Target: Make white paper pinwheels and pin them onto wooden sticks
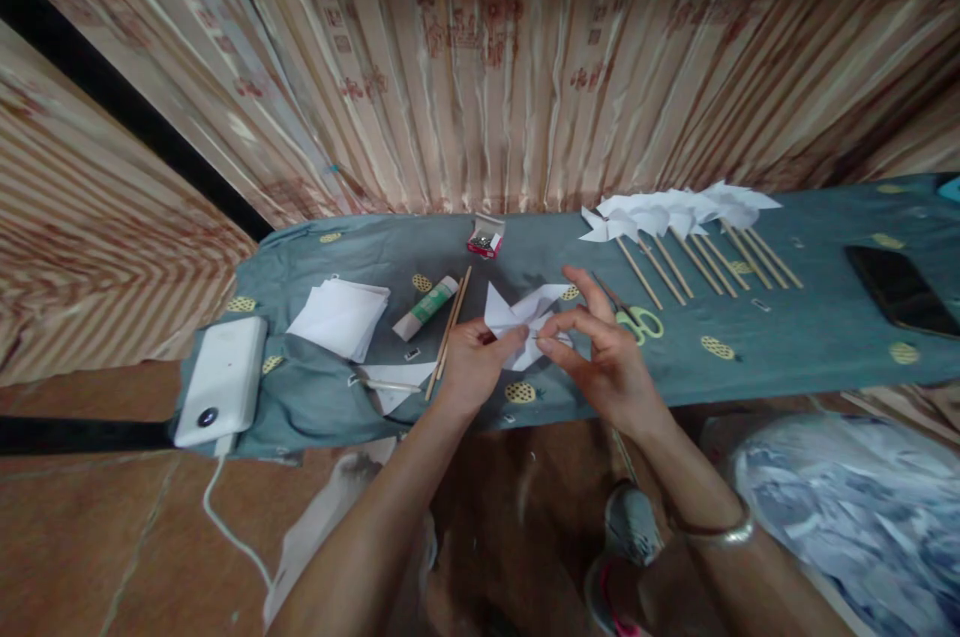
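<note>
Holding a paper pinwheel (534, 304) in left hand (472, 364), right hand (613, 357) at its middle

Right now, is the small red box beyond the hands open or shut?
Open. The red box has its lid raised, and small metallic pieces show inside.

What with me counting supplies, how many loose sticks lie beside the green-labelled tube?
2: one stick nearer the tube, the other close alongside, nearer the left hand, which may hide more.
</note>
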{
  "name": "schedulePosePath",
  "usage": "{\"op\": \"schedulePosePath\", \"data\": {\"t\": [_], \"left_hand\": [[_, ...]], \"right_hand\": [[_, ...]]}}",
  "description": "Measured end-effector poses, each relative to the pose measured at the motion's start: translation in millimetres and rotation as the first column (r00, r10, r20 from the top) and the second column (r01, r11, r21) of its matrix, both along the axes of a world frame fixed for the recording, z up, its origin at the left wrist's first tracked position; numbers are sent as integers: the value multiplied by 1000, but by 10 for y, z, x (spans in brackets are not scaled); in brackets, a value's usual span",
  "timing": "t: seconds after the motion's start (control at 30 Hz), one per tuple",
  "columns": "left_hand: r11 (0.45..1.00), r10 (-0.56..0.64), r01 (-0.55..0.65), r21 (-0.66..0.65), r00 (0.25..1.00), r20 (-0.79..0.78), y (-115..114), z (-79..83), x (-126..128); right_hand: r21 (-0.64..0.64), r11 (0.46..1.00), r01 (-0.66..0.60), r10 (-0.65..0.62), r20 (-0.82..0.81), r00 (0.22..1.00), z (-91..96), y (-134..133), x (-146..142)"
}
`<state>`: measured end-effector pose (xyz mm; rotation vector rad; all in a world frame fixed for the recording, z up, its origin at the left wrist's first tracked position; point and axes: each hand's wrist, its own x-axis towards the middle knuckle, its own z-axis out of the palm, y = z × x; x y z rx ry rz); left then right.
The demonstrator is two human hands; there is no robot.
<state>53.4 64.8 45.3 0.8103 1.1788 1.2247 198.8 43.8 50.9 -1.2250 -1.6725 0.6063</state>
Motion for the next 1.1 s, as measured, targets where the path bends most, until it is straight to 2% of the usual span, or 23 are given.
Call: {"op": "schedulePosePath", "data": {"t": [0.23,0.43,0.83,1.1], "left_hand": [[998,-60,60,-10,996,70,-22,3,-13],[998,-60,60,0,995,76,-16,-12,-10],[996,-85,86,-9,992,92,-19,13,-16],[992,-122,121,18,990,65,-8,-39,-35]], "right_hand": [[-16,1000,-16,16,-4,1000,-63,35,76],[-49,998,-44,42,-31,999,-93,41,67],[-89,994,-65,56,-94,994,-92,47,63],[-145,986,-84,63,-145,987,-36,35,47]]}}
